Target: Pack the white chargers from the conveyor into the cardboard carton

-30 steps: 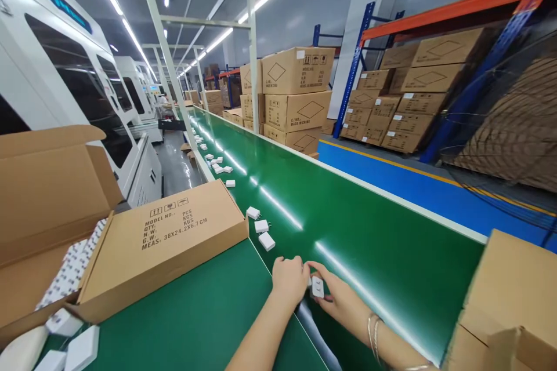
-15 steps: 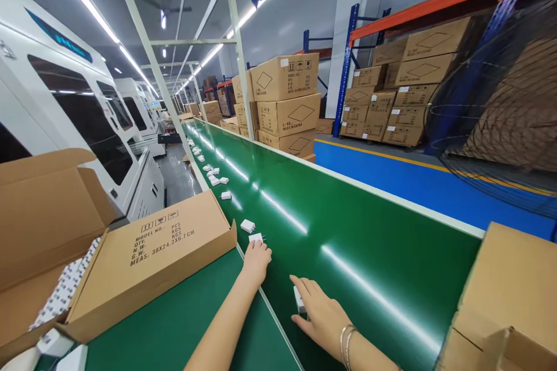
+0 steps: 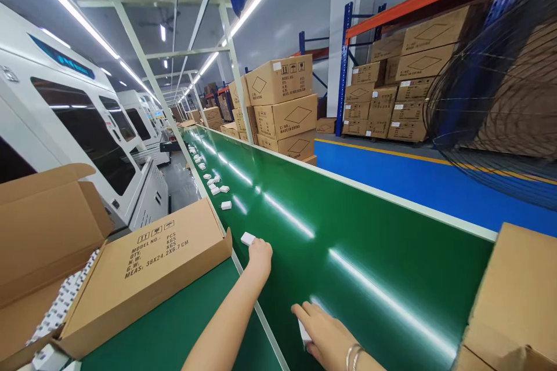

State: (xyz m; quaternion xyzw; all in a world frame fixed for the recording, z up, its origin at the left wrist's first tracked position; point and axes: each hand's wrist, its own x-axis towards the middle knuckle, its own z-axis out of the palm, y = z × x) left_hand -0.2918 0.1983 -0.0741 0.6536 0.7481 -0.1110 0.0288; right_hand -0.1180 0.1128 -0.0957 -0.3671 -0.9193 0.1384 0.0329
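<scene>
My left hand point(image 3: 260, 259) reaches over the near edge of the green conveyor belt point(image 3: 369, 232), fingers curled down. Its fingertips are at the right end of a white plug-in charger point(image 3: 248, 238); what lies under the palm is hidden. To the right and closer to me, my right hand point(image 3: 324, 330) is closed on another white charger point(image 3: 303, 333), partly covered by the fingers. Farther up the belt, a single charger point(image 3: 225, 205) lies alone, and beyond it several more chargers point(image 3: 214, 188) are scattered along the left side.
A printed cardboard carton point(image 3: 161, 266) lies on the green side table at left, by an open box point(image 3: 47, 226) holding rows of chargers. More cardboard boxes point(image 3: 517, 284) stand at right. White machines point(image 3: 87, 104) line the left; a wire fan guard point(image 3: 491, 98) is at right.
The charger that was under my left hand is now out of sight, and the fingers have come to the one behind it. My right hand still holds its charger, lower in view.
</scene>
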